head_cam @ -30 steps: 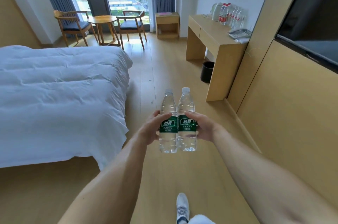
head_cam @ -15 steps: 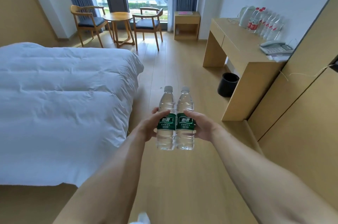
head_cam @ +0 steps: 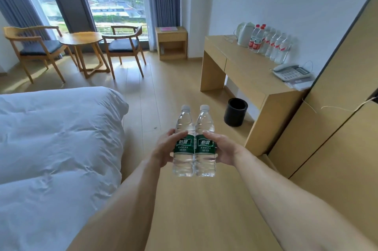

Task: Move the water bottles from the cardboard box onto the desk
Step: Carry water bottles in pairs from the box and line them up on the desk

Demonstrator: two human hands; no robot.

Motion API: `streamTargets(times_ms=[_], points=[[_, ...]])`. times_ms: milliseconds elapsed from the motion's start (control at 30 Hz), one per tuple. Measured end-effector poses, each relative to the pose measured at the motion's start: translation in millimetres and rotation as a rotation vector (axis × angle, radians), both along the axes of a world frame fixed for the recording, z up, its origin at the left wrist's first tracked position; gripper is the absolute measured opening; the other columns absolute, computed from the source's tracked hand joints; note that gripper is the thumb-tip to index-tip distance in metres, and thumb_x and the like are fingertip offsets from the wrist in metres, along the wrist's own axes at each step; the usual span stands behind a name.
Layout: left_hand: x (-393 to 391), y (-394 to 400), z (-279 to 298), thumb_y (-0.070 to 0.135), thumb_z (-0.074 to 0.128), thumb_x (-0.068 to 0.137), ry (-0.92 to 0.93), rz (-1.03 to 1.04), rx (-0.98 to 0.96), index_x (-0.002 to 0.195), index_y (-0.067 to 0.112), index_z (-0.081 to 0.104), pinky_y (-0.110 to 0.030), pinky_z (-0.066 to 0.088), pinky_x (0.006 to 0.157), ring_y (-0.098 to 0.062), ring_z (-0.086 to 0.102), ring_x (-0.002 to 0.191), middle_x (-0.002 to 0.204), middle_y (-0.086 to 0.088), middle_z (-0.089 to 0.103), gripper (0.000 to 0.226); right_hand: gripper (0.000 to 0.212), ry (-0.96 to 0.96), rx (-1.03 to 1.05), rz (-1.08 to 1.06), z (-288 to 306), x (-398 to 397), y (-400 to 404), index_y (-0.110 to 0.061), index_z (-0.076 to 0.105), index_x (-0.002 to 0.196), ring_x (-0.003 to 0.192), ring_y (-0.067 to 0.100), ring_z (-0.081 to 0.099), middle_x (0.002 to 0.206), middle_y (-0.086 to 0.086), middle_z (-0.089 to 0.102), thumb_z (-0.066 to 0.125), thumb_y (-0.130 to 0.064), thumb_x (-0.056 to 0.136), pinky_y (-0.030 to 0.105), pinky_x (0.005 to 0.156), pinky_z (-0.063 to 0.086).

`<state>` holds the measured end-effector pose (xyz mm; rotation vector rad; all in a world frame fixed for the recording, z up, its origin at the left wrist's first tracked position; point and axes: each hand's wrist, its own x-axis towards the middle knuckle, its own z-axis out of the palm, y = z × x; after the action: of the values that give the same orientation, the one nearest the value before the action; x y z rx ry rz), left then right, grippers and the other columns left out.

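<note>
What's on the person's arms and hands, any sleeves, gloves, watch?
Nothing worn that shows. Both forearms are bare up to the frame edge, no sleeve in view. The left hand and right hand have no gloves, rings, watch or bands.

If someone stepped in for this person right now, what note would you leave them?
Left hand grips the left green-label bottle; right hand grips the right green-label bottle. Both bottles are upright, side by side, carried above the floor.
Desk is ahead on the right; a row of red-label bottles already stands at its back, between the kettle and the phone.
Left: set these two on the desk. The box is out of view, so its contents are unknown.
</note>
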<state>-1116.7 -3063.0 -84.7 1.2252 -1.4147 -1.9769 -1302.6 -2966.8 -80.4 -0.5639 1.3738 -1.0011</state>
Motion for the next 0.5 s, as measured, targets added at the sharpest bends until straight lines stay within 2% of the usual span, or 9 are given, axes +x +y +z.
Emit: streamTargets(times_ms=[200,500], points=[[-40,-104,6,0.037,0.07,0.091,-0.013,-0.104,0.016,0.125,0.02,0.058,-0.045,0.059,0.072,-0.027,0.07,0.097,0.11,-0.011,0.072,0.04,0.044,-0.027,0.028,-0.105,1,-30,-93,-0.018,0.061,0.131,0.126,0.035,0.058,0.132,0.017,0.064,0.059,-0.044,0.096,0.057,0.11,0.042],[-101,-250,-16,0.043,0.074,0.087,-0.085,-0.114,0.0,0.121,0.021,0.059,-0.038,0.059,0.058,-0.022,0.073,0.082,0.098,-0.006,0.073,0.043,0.048,-0.049,0.075,-0.118,-27,-93,-237,-0.015,0.062,0.13,0.123,0.033,0.061,0.129,0.014,0.067,0.061,-0.047,0.094,0.054,0.107,0.045]])
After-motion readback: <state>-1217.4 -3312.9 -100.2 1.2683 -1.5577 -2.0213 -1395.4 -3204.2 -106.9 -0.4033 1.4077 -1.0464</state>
